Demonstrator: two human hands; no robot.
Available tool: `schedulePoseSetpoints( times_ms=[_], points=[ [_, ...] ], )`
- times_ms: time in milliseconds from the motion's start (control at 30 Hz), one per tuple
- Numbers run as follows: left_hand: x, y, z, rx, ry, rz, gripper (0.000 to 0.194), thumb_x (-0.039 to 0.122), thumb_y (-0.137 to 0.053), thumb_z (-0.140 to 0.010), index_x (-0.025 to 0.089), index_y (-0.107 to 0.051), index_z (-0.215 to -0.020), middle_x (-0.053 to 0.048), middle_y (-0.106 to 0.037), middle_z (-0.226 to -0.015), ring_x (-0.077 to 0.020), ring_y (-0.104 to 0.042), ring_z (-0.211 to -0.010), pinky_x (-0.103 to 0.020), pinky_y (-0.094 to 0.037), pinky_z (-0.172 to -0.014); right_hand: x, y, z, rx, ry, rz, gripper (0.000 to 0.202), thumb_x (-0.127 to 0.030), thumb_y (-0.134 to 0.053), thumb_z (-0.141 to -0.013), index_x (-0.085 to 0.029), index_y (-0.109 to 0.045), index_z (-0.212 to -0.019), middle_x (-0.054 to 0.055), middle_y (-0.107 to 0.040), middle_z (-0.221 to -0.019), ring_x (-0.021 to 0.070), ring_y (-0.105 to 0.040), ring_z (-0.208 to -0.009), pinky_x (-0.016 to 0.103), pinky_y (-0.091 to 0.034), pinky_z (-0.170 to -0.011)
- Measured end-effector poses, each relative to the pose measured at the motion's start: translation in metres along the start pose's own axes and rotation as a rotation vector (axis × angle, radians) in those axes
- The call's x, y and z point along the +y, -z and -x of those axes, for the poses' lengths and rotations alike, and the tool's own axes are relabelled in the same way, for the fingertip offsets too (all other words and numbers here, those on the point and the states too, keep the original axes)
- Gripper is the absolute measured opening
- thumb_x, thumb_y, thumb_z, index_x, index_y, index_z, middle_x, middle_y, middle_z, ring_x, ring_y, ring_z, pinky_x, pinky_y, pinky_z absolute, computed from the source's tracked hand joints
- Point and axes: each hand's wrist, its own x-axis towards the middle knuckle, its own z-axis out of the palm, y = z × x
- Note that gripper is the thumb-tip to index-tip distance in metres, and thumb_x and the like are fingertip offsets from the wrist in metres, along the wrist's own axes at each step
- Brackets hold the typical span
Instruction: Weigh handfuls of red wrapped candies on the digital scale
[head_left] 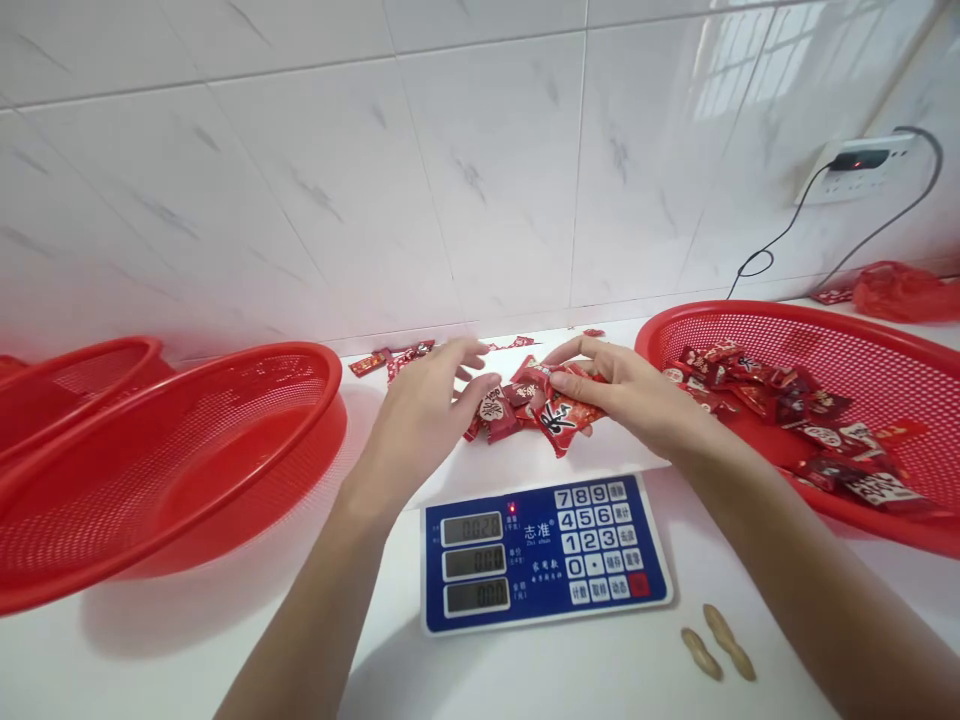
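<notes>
My right hand (611,385) is closed around red wrapped snack packets (566,412), its thumb lying over one with large dark lettering. Beside it, my left hand (431,400) has its thumb and fingers apart, close to the left end of the same packets (499,408); whether it touches them I cannot tell. Both hands are over the white pan (487,470) of a digital scale. In front of the pan is the scale's blue keypad panel (547,555), with three small displays and a lit red light.
Red plastic baskets (330,420) stand at the left. Another red basket (862,325) at the right holds several packets. Loose packets (411,355) lie by the tiled wall. Two peanuts (720,640) are at the front right. A black cord (780,240) hangs from the wall socket.
</notes>
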Motion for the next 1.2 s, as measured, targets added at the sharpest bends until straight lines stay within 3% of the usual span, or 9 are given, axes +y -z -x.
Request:
schedulePoseSetpoints(
  times_ms=[133,200,300,433,633,733,833,1033,1200],
  points=[
    [0.011,0.005,0.008,-0.101,-0.264,0.245,0.035,0.018,-0.053,-0.097,0.025,-0.063,-0.129,-0.004,-0.074,-0.119,-0.0194,-0.071,-0.108,-0.031,-0.060,-0.088,-0.003,-0.002,0.002,-0.066,0.094,-0.116,0.040,-0.049,-0.084,-0.076,-0.018,-0.063,-0.090,-0.001,-0.067,-0.065,0.0069,-0.051,-0.045,0.022,-0.040,-0.043],
    [0.017,0.009,0.013,-0.080,-0.333,0.282,0.036,0.018,-0.058,-0.096,0.025,-0.062,-0.131,-0.003,-0.072,-0.122,-0.0185,-0.070,-0.111,-0.030,-0.060,-0.092,-0.006,-0.003,0.004,-0.034,0.114,-0.182,0.042,-0.046,-0.088,-0.071,-0.018,-0.062,-0.087,-0.002,-0.066,-0.064,0.0070,-0.051,-0.045,0.021,-0.038,-0.041],
    [0.024,0.014,0.018,-0.015,-0.351,0.304,0.031,0.021,-0.068,-0.092,0.026,-0.065,-0.123,0.000,-0.074,-0.117,-0.0174,-0.071,-0.107,-0.030,-0.061,-0.093,-0.009,-0.006,0.008,-0.008,0.109,-0.218,0.039,-0.041,-0.090,-0.069,-0.019,-0.060,-0.081,-0.004,-0.062,-0.061,0.0079,-0.052,-0.046,0.022,-0.038,-0.041],
    [0.028,0.016,0.019,0.060,-0.349,0.332,0.014,0.016,-0.069,-0.090,0.024,-0.068,-0.102,0.004,-0.075,-0.097,-0.0147,-0.073,-0.093,-0.030,-0.063,-0.089,-0.008,-0.010,0.011,-0.026,0.146,-0.176,0.030,-0.041,-0.084,-0.078,-0.020,-0.065,-0.087,-0.002,-0.062,-0.065,0.0102,-0.057,-0.052,0.022,-0.040,-0.044],
    [0.026,0.013,0.018,0.206,-0.272,0.250,0.030,0.007,-0.070,-0.084,0.024,-0.067,-0.108,0.004,-0.073,-0.093,-0.0164,-0.074,-0.093,-0.030,-0.063,-0.087,-0.006,-0.009,0.008,0.140,0.122,-0.177,0.015,-0.031,-0.072,-0.090,-0.020,-0.068,-0.099,0.000,-0.069,-0.083,0.0094,-0.064,-0.066,0.022,-0.052,-0.059],
    [0.020,0.010,0.015,0.295,-0.335,0.119,0.033,0.002,-0.068,-0.083,0.025,-0.070,-0.108,0.004,-0.074,-0.095,-0.0148,-0.074,-0.090,-0.027,-0.063,-0.083,-0.009,-0.006,0.007,0.198,0.106,-0.191,0.018,-0.026,-0.073,-0.088,-0.019,-0.068,-0.103,0.001,-0.070,-0.090,0.0097,-0.067,-0.075,0.023,-0.058,-0.074],
    [0.014,0.009,0.012,0.377,-0.394,-0.006,0.032,-0.004,-0.067,-0.082,0.024,-0.073,-0.096,0.004,-0.074,-0.092,-0.0131,-0.073,-0.087,-0.024,-0.061,-0.078,-0.010,-0.004,0.006,0.216,0.090,-0.184,0.026,-0.007,-0.070,-0.082,-0.018,-0.067,-0.105,0.002,-0.070,-0.093,0.0109,-0.069,-0.080,0.027,-0.060,-0.083],
    [0.006,0.010,0.008,0.356,-0.451,-0.180,0.028,-0.005,-0.066,-0.083,0.022,-0.072,-0.088,0.004,-0.068,-0.082,-0.0101,-0.065,-0.075,-0.020,-0.053,-0.064,-0.006,0.003,-0.001,0.366,0.151,-0.193,0.026,-0.002,-0.063,-0.082,-0.019,-0.067,-0.102,0.000,-0.067,-0.084,0.0140,-0.071,-0.088,0.033,-0.059,-0.098],
    [0.001,-0.006,0.002,0.278,-0.414,-0.187,0.026,-0.001,-0.066,-0.083,0.020,-0.073,-0.097,0.000,-0.062,-0.088,-0.0091,-0.059,-0.063,-0.023,-0.050,-0.060,-0.006,0.006,-0.002,0.345,0.199,-0.177,0.024,-0.002,-0.068,-0.081,-0.018,-0.070,-0.099,0.000,-0.072,-0.089,0.0115,-0.070,-0.080,0.032,-0.061,-0.091]
  ],
)
